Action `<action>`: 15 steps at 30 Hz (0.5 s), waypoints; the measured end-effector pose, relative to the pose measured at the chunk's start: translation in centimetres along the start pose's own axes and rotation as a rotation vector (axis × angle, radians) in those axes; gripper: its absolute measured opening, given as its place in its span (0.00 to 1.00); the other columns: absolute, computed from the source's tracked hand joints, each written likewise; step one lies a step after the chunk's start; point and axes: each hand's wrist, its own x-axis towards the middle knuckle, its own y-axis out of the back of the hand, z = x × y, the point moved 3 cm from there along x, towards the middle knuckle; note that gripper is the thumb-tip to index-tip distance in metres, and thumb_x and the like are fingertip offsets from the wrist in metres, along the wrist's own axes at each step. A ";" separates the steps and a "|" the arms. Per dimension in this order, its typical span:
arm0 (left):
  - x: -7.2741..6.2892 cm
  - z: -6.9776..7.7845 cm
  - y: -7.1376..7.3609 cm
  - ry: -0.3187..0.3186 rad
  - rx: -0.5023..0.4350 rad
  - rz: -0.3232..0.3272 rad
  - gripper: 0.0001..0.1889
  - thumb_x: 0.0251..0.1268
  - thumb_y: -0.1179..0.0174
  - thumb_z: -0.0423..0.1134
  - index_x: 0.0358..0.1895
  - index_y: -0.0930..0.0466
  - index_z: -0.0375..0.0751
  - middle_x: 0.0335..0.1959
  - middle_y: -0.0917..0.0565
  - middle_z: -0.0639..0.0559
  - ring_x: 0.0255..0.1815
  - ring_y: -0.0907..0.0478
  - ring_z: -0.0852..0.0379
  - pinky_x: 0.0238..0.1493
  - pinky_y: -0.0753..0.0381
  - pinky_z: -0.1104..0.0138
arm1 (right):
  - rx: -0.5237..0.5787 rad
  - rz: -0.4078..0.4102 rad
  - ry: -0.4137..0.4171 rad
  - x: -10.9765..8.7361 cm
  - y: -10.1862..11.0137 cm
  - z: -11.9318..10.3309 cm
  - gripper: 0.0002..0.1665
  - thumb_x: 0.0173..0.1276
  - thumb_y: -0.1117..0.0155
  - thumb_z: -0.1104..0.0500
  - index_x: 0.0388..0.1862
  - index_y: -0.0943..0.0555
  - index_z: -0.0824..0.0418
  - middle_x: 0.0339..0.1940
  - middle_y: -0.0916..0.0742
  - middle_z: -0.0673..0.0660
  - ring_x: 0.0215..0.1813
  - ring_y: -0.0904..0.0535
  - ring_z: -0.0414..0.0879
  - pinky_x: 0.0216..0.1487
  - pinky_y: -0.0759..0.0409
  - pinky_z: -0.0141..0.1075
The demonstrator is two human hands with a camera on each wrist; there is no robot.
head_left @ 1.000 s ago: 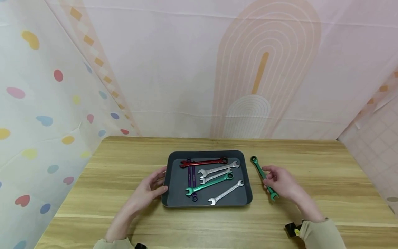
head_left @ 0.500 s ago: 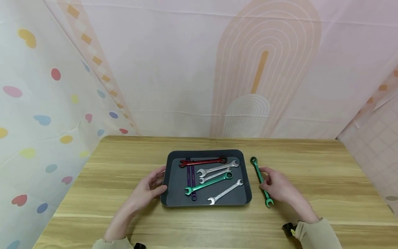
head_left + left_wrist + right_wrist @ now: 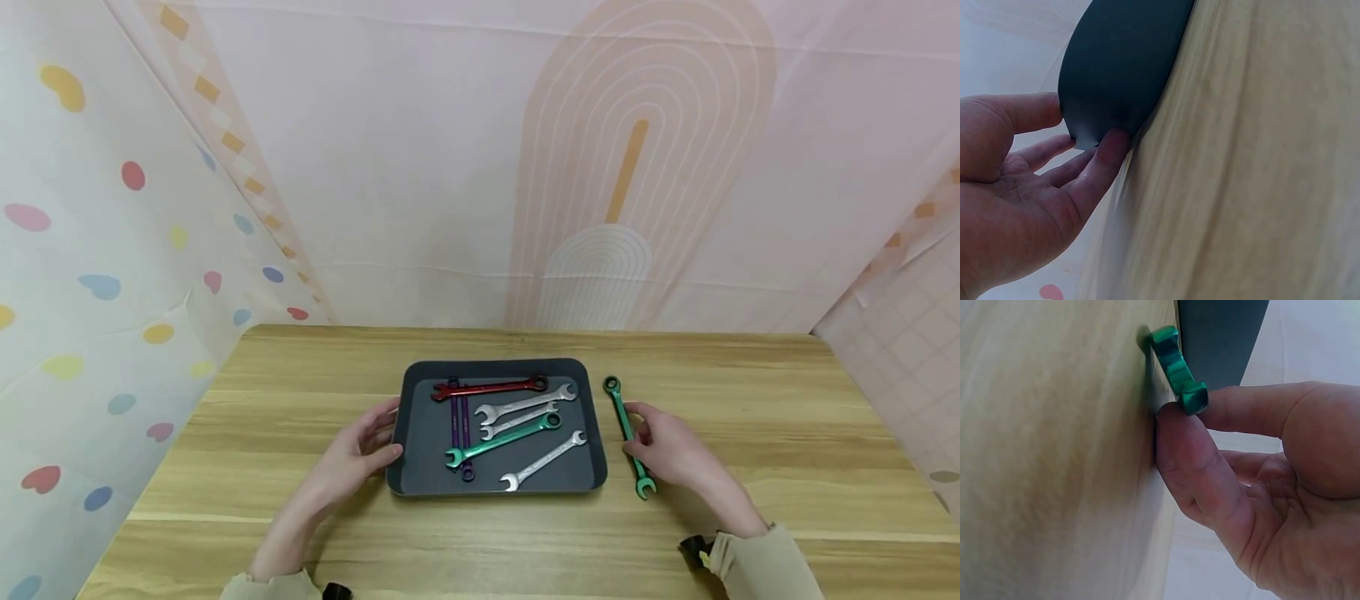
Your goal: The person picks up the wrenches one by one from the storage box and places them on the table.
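A dark grey tray [image 3: 420,479] lies on the table with several wrenches in it. My left hand [image 3: 358,454] holds its left edge; in the left wrist view the thumb touches the rim and the fingers [image 3: 1107,156] sit against the tray's side. To the right of the tray, my right hand [image 3: 667,446] pinches a green ratcheting wrench [image 3: 622,421] between thumb and fingers. The wrench's ring end points away, its open end toward me. The right wrist view shows that green open end [image 3: 1179,369] close to the table.
Inside the tray are a red wrench [image 3: 491,388], a second green wrench [image 3: 510,437], silver wrenches [image 3: 543,461] and purple wrenches [image 3: 454,421] partly under the others. The wooden table [image 3: 480,542] meets a patterned cloth [image 3: 412,167] at its back edge.
My right hand has shifted slightly left with the green wrench, whose open end swung left toward the tray. The left hand stays at the tray's edge.
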 end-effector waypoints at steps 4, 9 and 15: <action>0.0 0.0 -0.1 -0.005 -0.006 0.000 0.36 0.77 0.42 0.29 0.83 0.46 0.30 0.79 0.35 0.24 0.78 0.32 0.27 0.63 0.22 0.74 | -0.001 0.004 -0.001 0.0 0.0 0.0 0.35 0.71 0.33 0.66 0.74 0.31 0.76 0.32 0.18 0.55 0.29 0.25 0.43 0.31 0.28 0.33; 0.0 0.0 -0.1 -0.009 -0.014 0.000 0.36 0.77 0.42 0.28 0.83 0.46 0.29 0.79 0.34 0.24 0.78 0.31 0.28 0.62 0.21 0.74 | 0.004 0.001 -0.022 0.1 -0.1 -0.1 0.35 0.71 0.33 0.66 0.74 0.31 0.75 0.32 0.17 0.55 0.27 0.25 0.43 0.29 0.27 0.33; 0.0 0.0 -0.1 -0.005 -0.015 -0.004 0.36 0.77 0.42 0.28 0.83 0.47 0.29 0.79 0.34 0.24 0.78 0.31 0.28 0.62 0.22 0.75 | 0.036 -0.013 -0.052 -0.1 -0.2 -0.2 0.35 0.72 0.34 0.66 0.75 0.33 0.74 0.31 0.16 0.55 0.22 0.23 0.42 0.26 0.24 0.34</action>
